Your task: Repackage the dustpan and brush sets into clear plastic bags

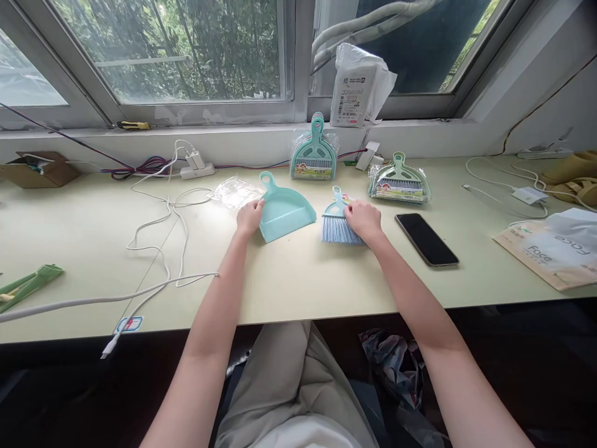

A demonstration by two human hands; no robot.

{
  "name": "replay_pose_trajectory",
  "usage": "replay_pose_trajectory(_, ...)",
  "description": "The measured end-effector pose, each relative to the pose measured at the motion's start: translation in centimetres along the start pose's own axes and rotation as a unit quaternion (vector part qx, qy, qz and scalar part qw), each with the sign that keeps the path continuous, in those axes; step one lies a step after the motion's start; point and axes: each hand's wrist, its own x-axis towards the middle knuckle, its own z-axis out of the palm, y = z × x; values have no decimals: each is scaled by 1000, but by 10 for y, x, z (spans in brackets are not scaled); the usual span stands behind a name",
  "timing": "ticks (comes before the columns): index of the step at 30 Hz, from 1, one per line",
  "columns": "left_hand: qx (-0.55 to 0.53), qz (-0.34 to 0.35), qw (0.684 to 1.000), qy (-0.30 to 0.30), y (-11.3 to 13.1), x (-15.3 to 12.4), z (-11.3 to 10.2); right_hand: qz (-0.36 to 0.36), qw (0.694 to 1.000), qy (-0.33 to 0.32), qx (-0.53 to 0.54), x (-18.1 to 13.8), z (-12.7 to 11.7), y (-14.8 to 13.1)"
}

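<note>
Grasping the dustpan by its L edge w/ my L grip, thumb on top; my R grip clasps the R end of the hand brush, fingers curled. Both are mid-tabletop, side by side, narrow gap btwn pan's R corner & brush.

Room: wide bare strip from both down to the front edge. Tighter at the sides: phone lies slanted just R of my R forearm; white cables loop near my L forearm, one plug showing past the front edge. Clear wrap is just beyond L grip; one wrapped set stands at the wall, a 2nd wrapped set is back R, beyond the phone. Far R, a tissue pack comes near the front edge.

Materials: tabletop smooth, pale yellow-green. Wrap thin, shiny, crumpled. Phone flat, dark, glossy. Sets = green plastic, printed labels, clear film.

Pan: smooth teal plastic, fan-shaped, straight lip toward me, looped handle pointing away. Brush: pale teal back, short handle pointing away too, dense blue-grey bristles in a fringe facing me; R end partly hidden by my grip.
</note>
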Motion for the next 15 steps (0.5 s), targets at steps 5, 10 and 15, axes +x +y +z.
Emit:
replay_pose_trajectory(5, 13, 20, 998, -58, -9, 3, 5, 2, 995, -55, -86, 2, 19, 8)
replay_pose_trajectory(10, 5, 29, 998, -47, -5, 0, 8, -22, 999, 34, -2, -2, 2, -6)
replay_pose_trajectory(15, -9, 10, 1000, -25, -4, 1, 3, -183, 893, 229, 342, -65, -53, -48)
